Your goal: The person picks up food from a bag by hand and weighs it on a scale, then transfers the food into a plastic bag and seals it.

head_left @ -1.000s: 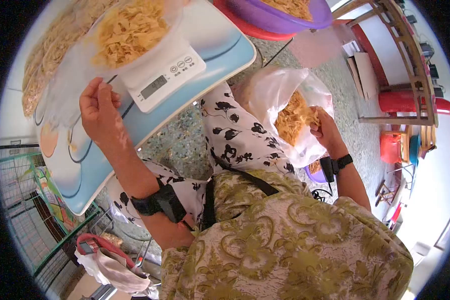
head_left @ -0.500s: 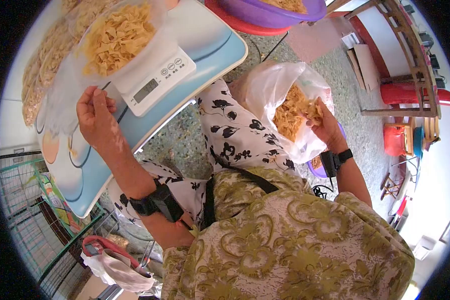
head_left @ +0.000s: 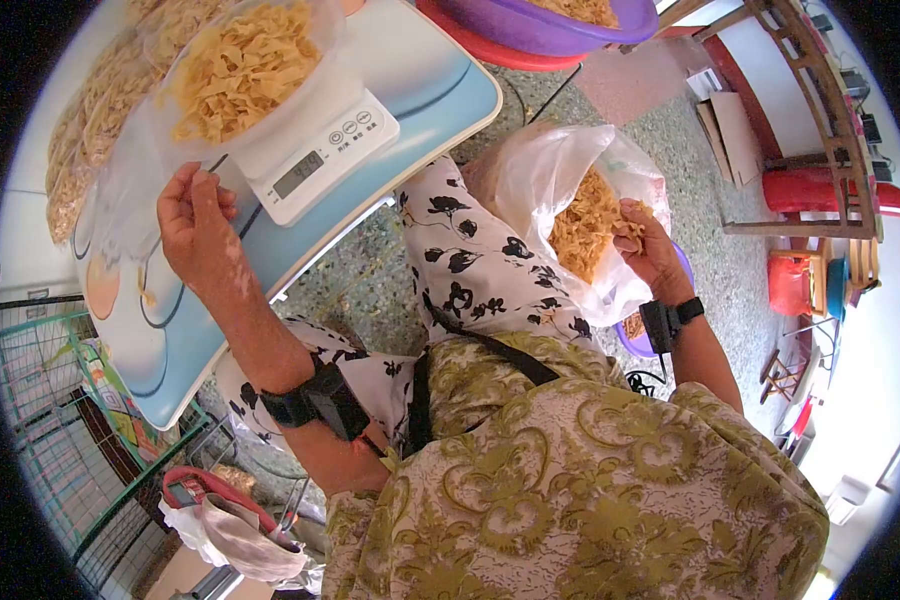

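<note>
At the mouth of a translucent white plastic bag [head_left: 542,178], the right hand [head_left: 657,258] pinches thin yellow flakes [head_left: 630,233], probably light, brittle and best scooped from beneath, while beside a flat white scale [head_left: 330,165] the left hand [head_left: 200,220] curls, grip indeterminable.

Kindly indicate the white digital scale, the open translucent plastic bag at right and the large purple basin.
White digital scale [head_left: 332,166], head view: front panel beside the display.
Open translucent plastic bag [head_left: 532,182], head view: its left wall.
Large purple basin [head_left: 555,31], head view: its outer wall.
</note>
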### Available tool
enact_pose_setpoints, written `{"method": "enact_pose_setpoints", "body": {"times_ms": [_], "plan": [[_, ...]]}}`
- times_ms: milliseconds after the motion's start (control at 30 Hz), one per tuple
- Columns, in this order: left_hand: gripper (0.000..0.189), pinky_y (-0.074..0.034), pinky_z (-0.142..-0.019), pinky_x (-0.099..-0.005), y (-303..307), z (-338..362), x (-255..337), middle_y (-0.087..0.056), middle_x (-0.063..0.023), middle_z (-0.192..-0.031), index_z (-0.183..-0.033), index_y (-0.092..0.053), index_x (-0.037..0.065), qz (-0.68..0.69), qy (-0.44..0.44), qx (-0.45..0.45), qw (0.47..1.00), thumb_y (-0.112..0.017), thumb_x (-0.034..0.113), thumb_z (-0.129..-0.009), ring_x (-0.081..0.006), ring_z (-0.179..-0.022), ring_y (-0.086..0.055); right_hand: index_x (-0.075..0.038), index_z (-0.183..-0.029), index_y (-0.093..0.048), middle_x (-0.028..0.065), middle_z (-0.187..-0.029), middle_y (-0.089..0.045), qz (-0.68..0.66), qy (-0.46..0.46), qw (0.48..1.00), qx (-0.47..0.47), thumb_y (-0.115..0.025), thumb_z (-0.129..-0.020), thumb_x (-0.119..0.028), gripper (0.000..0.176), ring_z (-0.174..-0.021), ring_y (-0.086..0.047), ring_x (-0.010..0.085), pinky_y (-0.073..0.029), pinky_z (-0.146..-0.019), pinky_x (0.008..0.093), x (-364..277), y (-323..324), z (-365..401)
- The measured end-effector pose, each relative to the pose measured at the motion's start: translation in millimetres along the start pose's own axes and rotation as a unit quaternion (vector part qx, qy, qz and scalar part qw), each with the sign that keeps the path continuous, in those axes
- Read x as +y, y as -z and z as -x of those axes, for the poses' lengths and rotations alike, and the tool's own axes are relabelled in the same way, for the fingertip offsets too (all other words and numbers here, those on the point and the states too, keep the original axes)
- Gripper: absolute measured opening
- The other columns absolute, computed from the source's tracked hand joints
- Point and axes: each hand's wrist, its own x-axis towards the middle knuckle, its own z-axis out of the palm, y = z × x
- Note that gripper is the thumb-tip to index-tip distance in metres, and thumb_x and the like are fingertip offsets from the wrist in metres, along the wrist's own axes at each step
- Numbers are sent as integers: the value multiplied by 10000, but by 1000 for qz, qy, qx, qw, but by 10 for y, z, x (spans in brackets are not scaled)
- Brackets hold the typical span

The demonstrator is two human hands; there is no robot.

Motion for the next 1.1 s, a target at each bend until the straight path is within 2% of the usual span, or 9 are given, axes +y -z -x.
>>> {"method": "enact_pose_setpoints", "body": {"times_ms": [133, 200, 233, 267, 400, 500, 767, 967, 1100], "plan": [[220, -423, -557, -196, 37, -31, -43, -578, -19, -756, -1052, -577, -1, -10, -7, 9, 1000, -611, 131, -879, -78, -621, -527, -43, -1037, -526, 43, -913, -555, -52, -13, 988, -145, -608, -852, -74, 205, -734, -559, 142, -441, -532, 190, -82, 216, -51], [278, -453, -585, -228, 78, -68, -133, -594, -39, -780, -1078, -571, -12, -35, -1, -19, 999, -616, 188, -891, -111, -651, -553, -17, -1114, -517, 75, -1014, -565, 182, 94, 978, -26, -593, -852, -88, 282, -920, -563, 222, -482, -776, 272, -123, 320, -92], [267, -455, -590, -230, 69, -53, -129, -591, -35, -783, -1074, -569, -6, -30, 3, -15, 999, -608, 190, -896, -110, -650, -550, 2, -1161, -503, 95, -1099, -551, 499, 146, 853, 47, -576, -856, -105, 331, -1081, -499, 273, -402, -954, 331, -242, -87, 73], [257, -457, -594, -233, 44, -10, -96, -588, -31, -787, -1070, -566, 1, -24, 6, -10, 1000, -600, 191, -901, -108, -648, -546, -21, -1110, -528, 63, -1008, -574, 296, 128, 946, -42, -587, -863, -106, 267, -928, -561, 199, -465, -814, 285, -349, -102, 67], [206, -445, -591, -217, -30, 43, 6, -574, -11, -804, -1040, -570, 10, -32, -9, 7, 999, -581, 164, -904, -79, -653, -521, -54, -1047, -562, 27, -903, -587, 235, 119, 954, -144, -605, -869, -114, 192, -752, -570, 116, -461, -667, 225, -793, -1330, 418], [185, -430, -590, -200, -32, 72, 44, -562, 5, -802, -1027, -577, 4, 1, 1, 3, 1000, -569, 141, -903, -54, -662, -500, -84, -991, -584, -2, -828, -584, 339, 235, 901, -133, -618, -873, -105, 125, -630, -531, 51, -417, -573, 180, -863, -2093, 612], [180, -446, -601, -227, -2, 140, 146, -588, -14, -827, -1028, -575, 29, -1, 16, -15, 1000, -584, 149, -894, -82, -649, -520, -58, -965, -596, 38, -916, -603, 489, 562, 631, -214, -650, -834, -79, 143, -835, -584, 150, -475, -710, 272, -575, -3407, 420], [168, -429, -621, -206, -11, 176, 160, -571, -3, -809, -1024, -578, 2, 44, 38, -18, 998, -551, 120, -908, -58, -694, -499, -61, -1014, -570, 124, -933, -588, 501, 692, 461, -241, -633, -780, -75, 243, -890, -592, 308, -479, -757, 355, -374, -4043, 180], [160, -438, -635, -217, -13, 149, 41, -572, -13, -820, -1031, -578, 13, 34, 23, -24, 999, -555, 115, -909, -70, -707, -507, -39, -1052, -552, 86, -1026, -590, 546, 682, 433, -220, -633, -812, -56, 253, -890, -584, 296, -468, -793, 329, -199, -4317, 23]]}}
